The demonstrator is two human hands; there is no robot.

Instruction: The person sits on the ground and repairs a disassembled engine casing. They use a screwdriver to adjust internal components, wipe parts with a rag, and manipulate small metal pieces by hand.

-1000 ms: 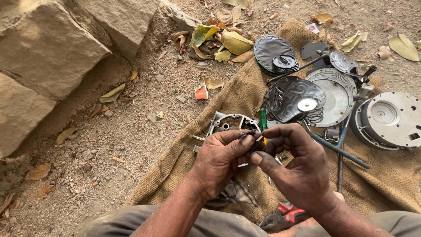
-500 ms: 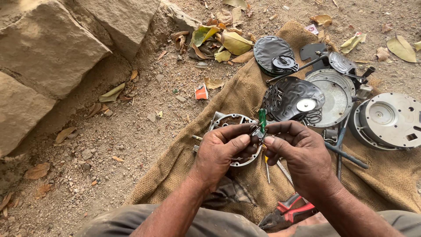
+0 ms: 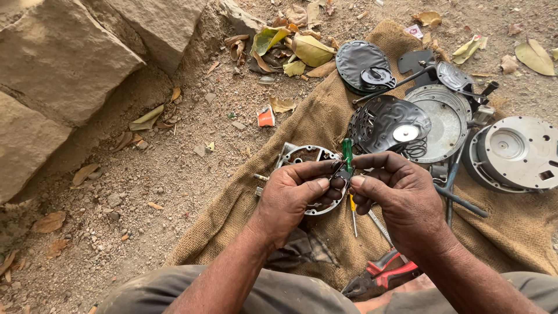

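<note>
My left hand (image 3: 293,197) and my right hand (image 3: 398,195) meet over a burlap sack (image 3: 325,125), fingertips pinched together on a small dark metal part (image 3: 341,172). A green-handled screwdriver (image 3: 347,152) pokes up between the hands, with its yellow part and shaft (image 3: 353,215) showing below them; which hand grips it I cannot tell. Directly under my left hand lies a round metal housing (image 3: 302,156) with openings in it.
Disassembled parts lie on the sack at the right: a black perforated disc (image 3: 383,122), a grey round plate (image 3: 444,119), a round metal casing (image 3: 514,151), a dark cover (image 3: 357,61). Red-handled pliers (image 3: 383,272) lie near my legs. Large stones (image 3: 70,64) and dry leaves border the left.
Both hands have shifted slightly up and left over the round housing, and the green screwdriver now stands more upright between them.
</note>
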